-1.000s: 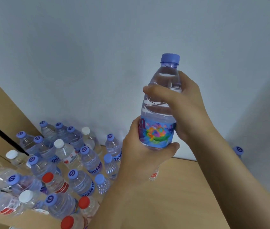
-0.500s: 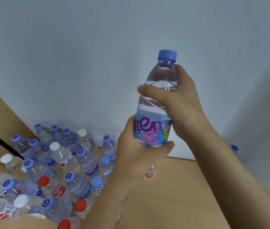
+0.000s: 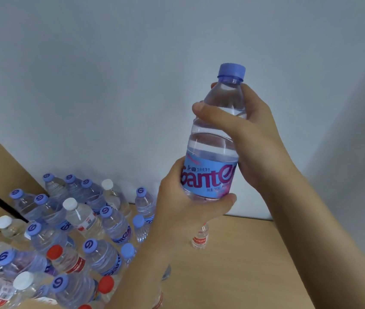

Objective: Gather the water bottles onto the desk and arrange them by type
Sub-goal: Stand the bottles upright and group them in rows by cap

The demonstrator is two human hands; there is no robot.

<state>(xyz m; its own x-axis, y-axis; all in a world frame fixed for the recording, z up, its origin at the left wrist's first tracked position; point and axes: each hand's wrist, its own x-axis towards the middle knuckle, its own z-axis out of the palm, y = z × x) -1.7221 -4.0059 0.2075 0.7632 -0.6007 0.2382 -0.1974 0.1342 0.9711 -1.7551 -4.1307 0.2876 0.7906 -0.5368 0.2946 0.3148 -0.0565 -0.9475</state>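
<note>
We are mid-sort, judging by the layout: one bottle [image 3: 215, 152] is up in the air for a label check and not yet placed. It stands upright, well above the desk [image 3: 232, 264], over the middle of its back edge, blue cap on top, blue label facing us.

Left to right. The cluster [image 3: 65, 237] of bottles fills the desk's left end from the back-left corner toward the front edge. It holds mixed types: blue caps with a swirl mark, white caps, red caps. They are packed close, many touching, some tilted or lying down; we cannot tell a clean grouping. A lone small bottle [image 3: 199, 238] with a red label stands apart near the back edge, partly hidden behind the left hand.

Left hand [image 3: 183, 206] grips the held bottle's lower body, fingers wrapped behind, thumb curled under the label. Right hand [image 3: 250, 139] grips the shoulder and neck, thumb across the front.

Next move, as we judge it: carry this blue-cap bottle down to the other blue caps and stand it there. That calls for a free spot, and care not to topple the crowded neighbours.

The desk is light wood, with bare space on its right half. A dark gap [image 3: 0, 202] runs between panels at left. The wall [image 3: 132, 74] behind is plain pale grey.
</note>
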